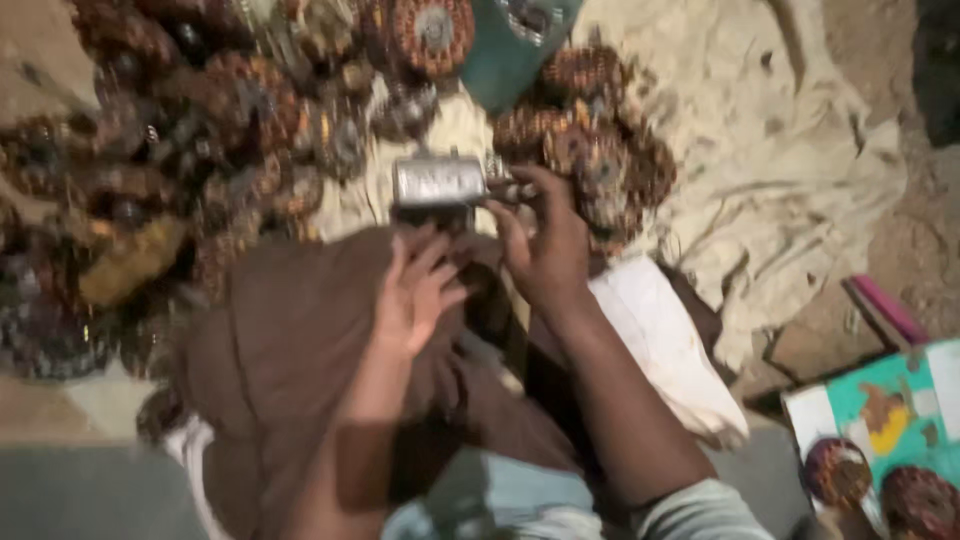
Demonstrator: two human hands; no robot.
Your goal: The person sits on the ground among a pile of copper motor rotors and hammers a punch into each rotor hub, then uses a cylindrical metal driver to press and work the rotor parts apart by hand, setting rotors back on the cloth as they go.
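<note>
A heap of copper-wound coils lies at the left. The left hand, fingers spread open, rests on the brown-clothed knee. Above it, the right hand grips a silver metal box over the pale cloth.

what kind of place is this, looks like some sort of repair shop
Probably an informal motor repair or scrap-salvage spot worked on the ground. A heap of copper-wound motor coils lies on a dirty cloth over bare earth, and the right hand holds a small metal part while the left hand rests below it.
</note>
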